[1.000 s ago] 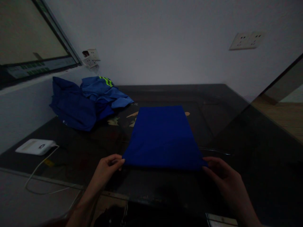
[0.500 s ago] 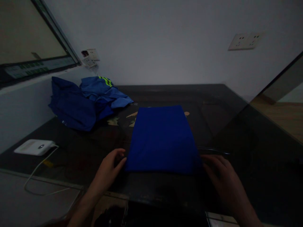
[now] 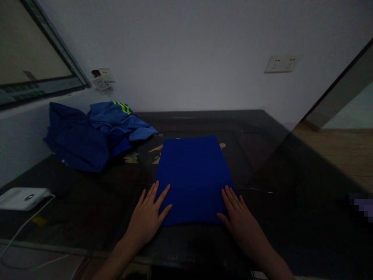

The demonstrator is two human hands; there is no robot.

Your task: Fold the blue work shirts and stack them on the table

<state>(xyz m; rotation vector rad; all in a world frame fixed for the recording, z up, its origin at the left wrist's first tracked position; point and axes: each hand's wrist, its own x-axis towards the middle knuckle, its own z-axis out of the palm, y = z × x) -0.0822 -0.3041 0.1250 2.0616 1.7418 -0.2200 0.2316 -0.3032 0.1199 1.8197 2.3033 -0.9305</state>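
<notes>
A flat blue cloth (image 3: 194, 171), roughly rectangular and with smooth edges, lies on the dark table (image 3: 279, 217) in front of me. On its near left corner rests my left hand (image 3: 148, 217), palm down with the fingers spread. My right hand (image 3: 239, 217) lies over the near right edge, its fingers stretched out and the thumb apart. Neither hand grips anything.
Crumpled dark blue and lighter blue cloths (image 3: 116, 120), one with yellow-green stripes, are heaped at the back left. A white device (image 3: 25, 198) with a cable sits at the left. Behind the table stands a wall (image 3: 186, 58) with sockets (image 3: 281, 64).
Both hands have moved inward from the cloth's near corners onto its surface, and their fingers have spread flat. The view has shifted slightly.
</notes>
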